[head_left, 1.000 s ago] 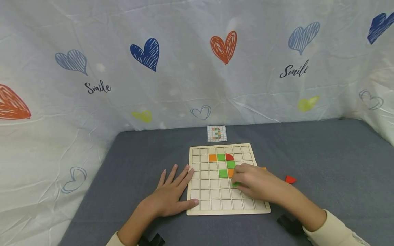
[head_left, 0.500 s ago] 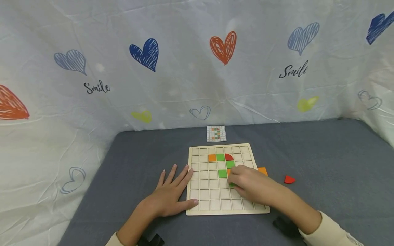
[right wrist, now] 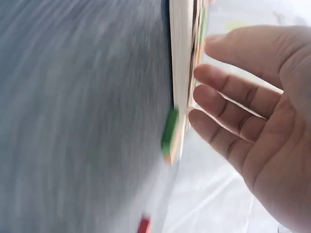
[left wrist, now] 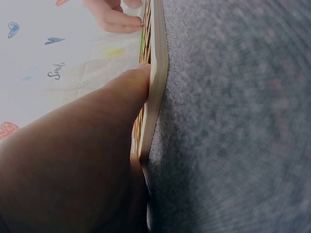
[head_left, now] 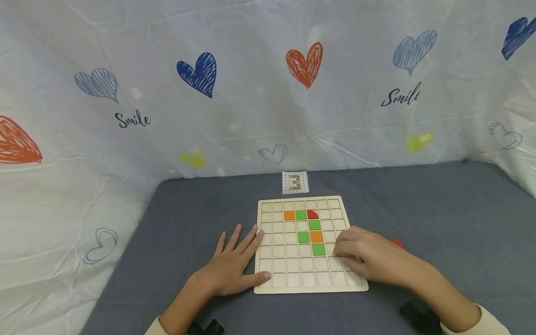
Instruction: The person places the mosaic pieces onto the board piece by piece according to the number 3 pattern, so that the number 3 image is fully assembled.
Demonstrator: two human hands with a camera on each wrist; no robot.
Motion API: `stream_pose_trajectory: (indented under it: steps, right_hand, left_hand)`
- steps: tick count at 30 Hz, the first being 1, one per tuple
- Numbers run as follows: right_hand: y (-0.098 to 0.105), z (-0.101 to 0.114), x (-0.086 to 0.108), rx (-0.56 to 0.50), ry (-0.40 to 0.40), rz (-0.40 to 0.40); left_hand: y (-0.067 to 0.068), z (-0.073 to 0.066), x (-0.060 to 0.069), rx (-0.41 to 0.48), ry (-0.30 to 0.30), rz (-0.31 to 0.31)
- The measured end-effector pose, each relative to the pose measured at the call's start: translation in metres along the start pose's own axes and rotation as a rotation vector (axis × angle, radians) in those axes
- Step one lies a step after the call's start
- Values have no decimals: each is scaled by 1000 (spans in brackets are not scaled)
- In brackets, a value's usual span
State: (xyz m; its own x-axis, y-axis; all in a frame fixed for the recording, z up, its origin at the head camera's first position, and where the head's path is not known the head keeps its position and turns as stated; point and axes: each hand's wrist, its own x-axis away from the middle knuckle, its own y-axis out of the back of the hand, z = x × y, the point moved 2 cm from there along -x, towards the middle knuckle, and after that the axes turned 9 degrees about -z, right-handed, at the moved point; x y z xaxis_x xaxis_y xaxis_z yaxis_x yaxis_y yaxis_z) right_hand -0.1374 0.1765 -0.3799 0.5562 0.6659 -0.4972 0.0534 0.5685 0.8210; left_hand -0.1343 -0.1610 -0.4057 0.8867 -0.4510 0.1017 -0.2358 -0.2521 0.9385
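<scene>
A wooden grid board lies on the table. My left hand rests with spread fingers along its left edge. In the left wrist view my left thumb lies on the board's rim. Over the board's right side is my right hand, its fingers loosely bent and holding nothing in the right wrist view. Left of it, a green square tile sits in a cell below an orange tile. Higher in the grid are a red quarter-round tile and several other green and orange tiles.
A small printed pattern card lies behind the board. Right of the board are a red piece, partly behind the right hand, and a green block with an orange one beside it. A heart-printed cloth hangs behind the table.
My right hand has let go of the green tile, which now sits in its cell, and has moved right to the board's edge. The left hand has stayed still.
</scene>
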Motion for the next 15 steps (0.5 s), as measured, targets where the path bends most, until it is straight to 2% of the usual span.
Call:
stream_pose_trajectory:
  steps: [3, 6, 11, 15]
  right_hand:
    - [15, -9, 10, 43, -63, -26]
    - [32, -17, 18, 135, -180, 1]
    - [47, -29, 28, 195, -396, 161]
    - [46, -34, 33, 188, -471, 260]
  left_hand:
    - [-1, 0, -1, -11, 5, 1]
    - [-1, 0, -2, -21, 7, -1]
    - [-1, 1, -1, -17, 0, -7]
    - [-1, -1, -1, -1, -7, -6]
